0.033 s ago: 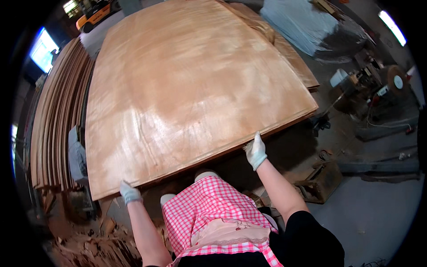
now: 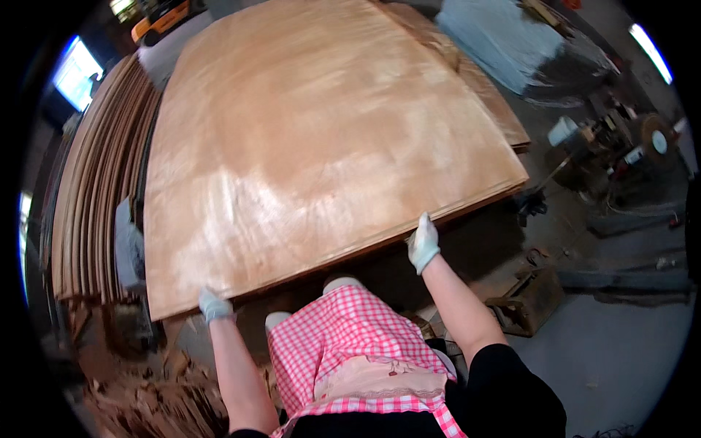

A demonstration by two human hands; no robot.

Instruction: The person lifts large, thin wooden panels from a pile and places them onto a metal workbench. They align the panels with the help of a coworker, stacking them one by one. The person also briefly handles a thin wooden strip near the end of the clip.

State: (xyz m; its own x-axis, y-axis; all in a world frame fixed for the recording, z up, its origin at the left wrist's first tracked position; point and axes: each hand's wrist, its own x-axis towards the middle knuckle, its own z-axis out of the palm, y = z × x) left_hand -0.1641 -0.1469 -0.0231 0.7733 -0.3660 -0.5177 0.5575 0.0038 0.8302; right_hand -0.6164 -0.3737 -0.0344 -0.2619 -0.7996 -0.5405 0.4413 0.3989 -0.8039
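Observation:
A large, glossy, pale-brown plywood sheet [image 2: 314, 139] stretches away in front of me, on top of other sheets whose layered edges show along the near right side. My left hand [image 2: 215, 305], in a white glove, grips its near edge close to the left corner. Farther right along that same edge, my gloved right hand [image 2: 423, 244] is closed on it, with the thumb lying on the upper face. Both sets of fingers are mostly hidden under or behind the edge.
Many brown boards [image 2: 95, 190] stand stacked at the left, beside a grey-blue wrapped block [image 2: 129, 244]. Torn veneer scraps [image 2: 157, 401] litter the lower left floor. At right are a machine with a wheel [image 2: 653, 139], a white bucket [image 2: 562, 131] and an open box [image 2: 527, 301]. A plastic-covered pile [image 2: 504, 44] stands behind.
The whole view has shifted slightly, so the sheet and surroundings sit a little farther right. Both hands keep their hold on the near edge.

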